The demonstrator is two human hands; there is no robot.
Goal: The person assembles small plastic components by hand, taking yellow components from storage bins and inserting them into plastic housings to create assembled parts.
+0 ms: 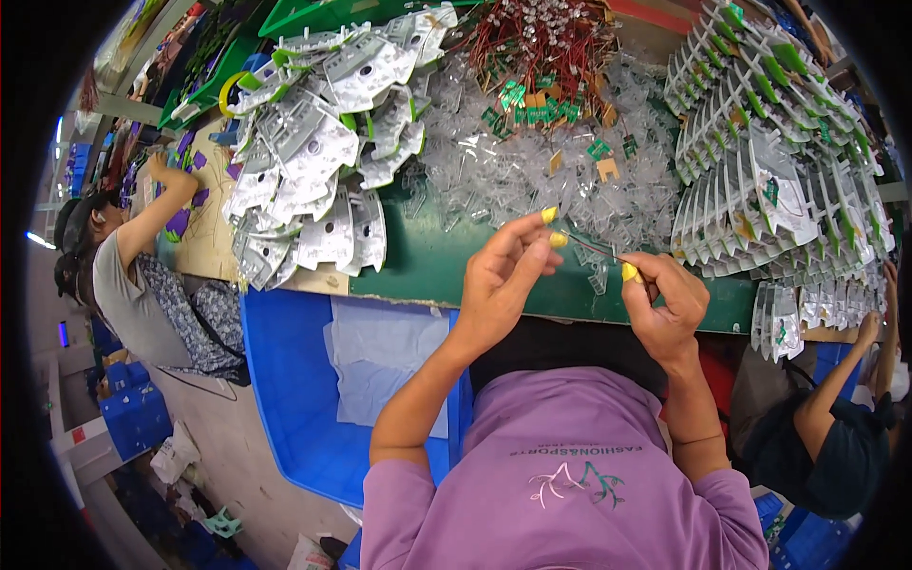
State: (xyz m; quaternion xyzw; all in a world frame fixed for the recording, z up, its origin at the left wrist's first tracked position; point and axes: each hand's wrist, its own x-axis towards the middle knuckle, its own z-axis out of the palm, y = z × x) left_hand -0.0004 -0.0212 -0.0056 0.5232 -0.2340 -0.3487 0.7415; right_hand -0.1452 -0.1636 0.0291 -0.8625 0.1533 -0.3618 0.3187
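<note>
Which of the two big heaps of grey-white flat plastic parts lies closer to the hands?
The right-hand heap of grey-white flat plastic parts: it lies just beyond the right hand, while the left heap is farther away.

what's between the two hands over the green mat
In the head view, a thin red wire spans from the left hand to the right hand; behind it, clear plastic parts on the green mat.

Purple shirt (570, 456), yellow finger caps (549, 216)

We only have one view: head cam, fisheye, looking steeply down over the near edge of the bench (427, 266). It sits close, with both hands mid-frame. The bench's far edge bends along the top rim, and the blue bin (285, 380) sits below the near edge.
</note>
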